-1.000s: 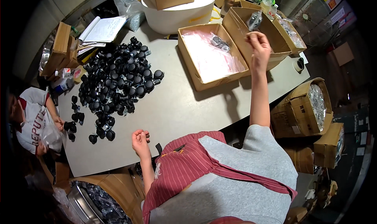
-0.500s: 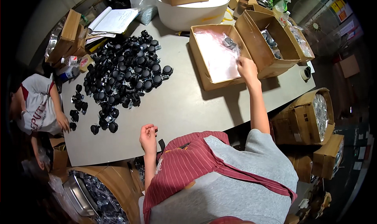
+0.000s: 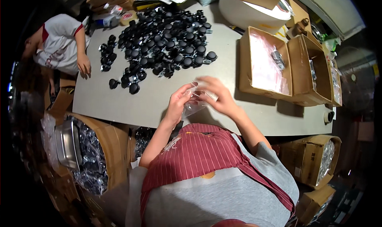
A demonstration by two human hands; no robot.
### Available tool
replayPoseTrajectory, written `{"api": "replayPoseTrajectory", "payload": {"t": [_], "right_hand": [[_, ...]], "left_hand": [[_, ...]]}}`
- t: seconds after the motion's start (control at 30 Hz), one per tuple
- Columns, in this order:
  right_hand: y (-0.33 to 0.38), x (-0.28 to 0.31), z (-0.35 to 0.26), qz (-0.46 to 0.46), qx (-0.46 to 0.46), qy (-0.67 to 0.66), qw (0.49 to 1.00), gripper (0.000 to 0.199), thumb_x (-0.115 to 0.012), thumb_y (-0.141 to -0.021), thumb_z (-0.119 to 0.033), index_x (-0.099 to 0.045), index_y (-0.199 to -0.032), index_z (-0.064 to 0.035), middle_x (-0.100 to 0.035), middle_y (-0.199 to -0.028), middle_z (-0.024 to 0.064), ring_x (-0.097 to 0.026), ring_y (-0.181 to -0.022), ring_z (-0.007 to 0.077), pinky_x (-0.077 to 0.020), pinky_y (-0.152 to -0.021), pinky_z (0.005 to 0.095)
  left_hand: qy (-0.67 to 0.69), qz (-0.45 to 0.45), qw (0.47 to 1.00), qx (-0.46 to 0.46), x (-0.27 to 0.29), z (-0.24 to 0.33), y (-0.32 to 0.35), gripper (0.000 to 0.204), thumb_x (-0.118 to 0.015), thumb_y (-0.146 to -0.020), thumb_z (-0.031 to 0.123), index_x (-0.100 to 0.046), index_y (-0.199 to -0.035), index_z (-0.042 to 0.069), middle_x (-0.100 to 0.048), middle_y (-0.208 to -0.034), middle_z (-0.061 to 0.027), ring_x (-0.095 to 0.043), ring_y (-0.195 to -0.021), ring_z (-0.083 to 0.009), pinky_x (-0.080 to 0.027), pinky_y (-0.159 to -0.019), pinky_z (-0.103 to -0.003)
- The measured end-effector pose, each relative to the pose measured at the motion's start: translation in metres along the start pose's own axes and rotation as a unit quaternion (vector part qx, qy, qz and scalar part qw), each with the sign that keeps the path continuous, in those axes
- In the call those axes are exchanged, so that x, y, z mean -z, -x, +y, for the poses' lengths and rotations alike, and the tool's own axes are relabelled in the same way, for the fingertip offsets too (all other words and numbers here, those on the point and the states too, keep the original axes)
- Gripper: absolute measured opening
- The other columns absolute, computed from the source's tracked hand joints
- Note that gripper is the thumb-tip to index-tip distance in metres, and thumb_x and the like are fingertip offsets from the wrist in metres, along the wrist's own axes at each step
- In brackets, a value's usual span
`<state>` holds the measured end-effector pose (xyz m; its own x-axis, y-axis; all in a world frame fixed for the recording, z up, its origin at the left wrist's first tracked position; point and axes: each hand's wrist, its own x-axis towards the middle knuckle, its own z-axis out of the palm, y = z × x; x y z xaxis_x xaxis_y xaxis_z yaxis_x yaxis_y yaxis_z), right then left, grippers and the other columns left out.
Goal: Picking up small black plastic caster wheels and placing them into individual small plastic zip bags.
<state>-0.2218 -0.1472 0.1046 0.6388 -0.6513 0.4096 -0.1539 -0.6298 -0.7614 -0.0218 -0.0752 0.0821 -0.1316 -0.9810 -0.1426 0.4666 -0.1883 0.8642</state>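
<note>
watching from my end, i see that the right hand (image 3: 219, 96) has left the open carton of pinkish plastic bags (image 3: 246, 63), where it was half a second ago, and has come back to meet the left hand (image 3: 178, 104) in front of the apron (image 3: 195, 149). a clear bag (image 3: 195, 107) now hangs between them above the near part of the table (image 3: 155, 97); i take it to have come out of that carton. the left thumb and fingers are pinched together on the bag's left side. the right fingers are blurred, curved and somewhat apart at its upper edge, so i cannot tell whether they grip it. i can make out no dark part inside the film. my view has also swung, bringing the heap of black casters (image 3: 163, 42) nearly straight ahead of the hands, well apart from them. for the work, i judge this means the fetching is over and the bag is being handled with both hands, while the casters lie untouched by either.
</note>
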Motion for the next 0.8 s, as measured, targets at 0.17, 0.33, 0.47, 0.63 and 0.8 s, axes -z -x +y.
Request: {"api": "replayPoseTrajectory", "payload": {"t": [0.17,0.33,0.47,0.63,0.8], "right_hand": [[-0.024,0.005,0.012,-0.174,-0.238,-0.228,0.928,0.053,-0.074,-0.094,-0.018,-0.051,-0.141,-0.0060,-0.065,-0.108,0.0076,-0.064,-0.097,0.0142,-0.0545,-0.086,0.0320],[-0.022,-0.012,0.020,-0.180,-0.292,-0.291,0.893,0.028,-0.067,-0.093,-0.003,-0.061,-0.120,0.0011,-0.065,-0.085,0.0047,-0.064,-0.074,0.0133,-0.0564,-0.071,0.0303],[-0.017,-0.009,0.031,-0.231,-0.322,-0.350,0.849,0.010,-0.068,-0.094,-0.005,-0.065,-0.100,0.0012,-0.065,-0.085,0.0043,-0.064,-0.073,0.0129,-0.0543,-0.071,0.0293],[-0.009,-0.015,0.026,-0.230,-0.344,-0.394,0.821,0.015,-0.069,-0.097,-0.015,-0.063,-0.090,-0.0029,-0.066,-0.077,0.0034,-0.064,-0.062,0.0125,-0.0520,-0.061,0.0271],[0.001,-0.028,0.015,-0.153,-0.362,-0.329,0.859,0.026,-0.071,-0.096,-0.020,-0.057,-0.078,-0.0064,-0.055,-0.064,-0.0018,-0.046,-0.049,0.0057,-0.0340,-0.043,0.0233]], "left_hand": [[-0.049,0.034,0.998,0.013,0.009,0.014,0.020,0.043,-0.049,-0.104,0.018,-0.050,-0.141,-0.002,-0.071,-0.112,-0.0156,-0.071,-0.099,-0.0190,-0.056,-0.084,-0.029],[-0.089,0.062,0.994,-0.008,0.023,0.011,0.025,0.051,-0.061,-0.095,0.008,-0.046,-0.142,-0.003,-0.070,-0.109,-0.0138,-0.071,-0.095,-0.0187,-0.055,-0.078,-0.028],[-0.103,0.099,0.990,-0.012,0.039,0.006,0.025,0.055,-0.067,-0.088,0.000,-0.047,-0.140,-0.001,-0.070,-0.105,-0.0114,-0.069,-0.088,-0.0154,-0.054,-0.072,-0.027],[-0.511,0.223,0.824,-0.101,0.029,0.005,0.027,0.055,-0.067,-0.084,0.000,-0.049,-0.136,-0.001,-0.064,-0.114,-0.0149,-0.064,-0.102,-0.0269,-0.053,-0.085,-0.036],[-0.643,0.248,0.681,-0.245,-0.008,0.028,0.036,0.030,-0.069,-0.085,0.007,-0.060,-0.113,0.000,-0.063,-0.114,-0.0181,-0.060,-0.106,-0.0358,-0.050,-0.090,-0.044]]}}
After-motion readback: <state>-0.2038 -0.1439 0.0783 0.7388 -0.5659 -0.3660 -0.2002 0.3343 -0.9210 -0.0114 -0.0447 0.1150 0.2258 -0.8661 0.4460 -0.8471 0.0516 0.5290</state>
